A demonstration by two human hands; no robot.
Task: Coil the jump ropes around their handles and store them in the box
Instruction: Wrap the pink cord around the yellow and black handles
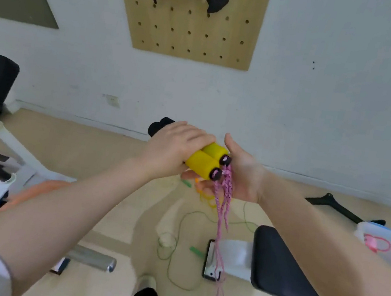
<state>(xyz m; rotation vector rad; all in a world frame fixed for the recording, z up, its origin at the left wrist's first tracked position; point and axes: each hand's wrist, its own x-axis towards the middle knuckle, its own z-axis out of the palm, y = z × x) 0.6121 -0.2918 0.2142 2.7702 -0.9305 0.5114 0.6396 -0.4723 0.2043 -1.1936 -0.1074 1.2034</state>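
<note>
Nearest, low on the floor [120,167] by the person's feet, the free end of the pink rope [220,225] hangs in slack loops, with a thin green rope [174,253] sprawled flat on the floor beneath it and a green handle [196,251] lying beside a black padded bench [280,269]. The braided pink cord looks light and limp, so it should wrap easily but will also slide and spring loose unless each turn is laid under tension. Higher up, held well above the floor, the two yellow handles [206,161] sit side by side, cord ends toward the camera. They look like soft foam, grippy and thick enough to hold as a pair. The left hand [171,149] grips them around the middle, fingers curled over the top. The right hand [241,172] is cupped beside the cord ends, fingers relaxed and apart, touching the rope where it leaves the handles. That is probably the best place to pinch the cord for the first turn. At the right edge of the floor stands a clear plastic box [388,242] with something pink already in it.
</note>
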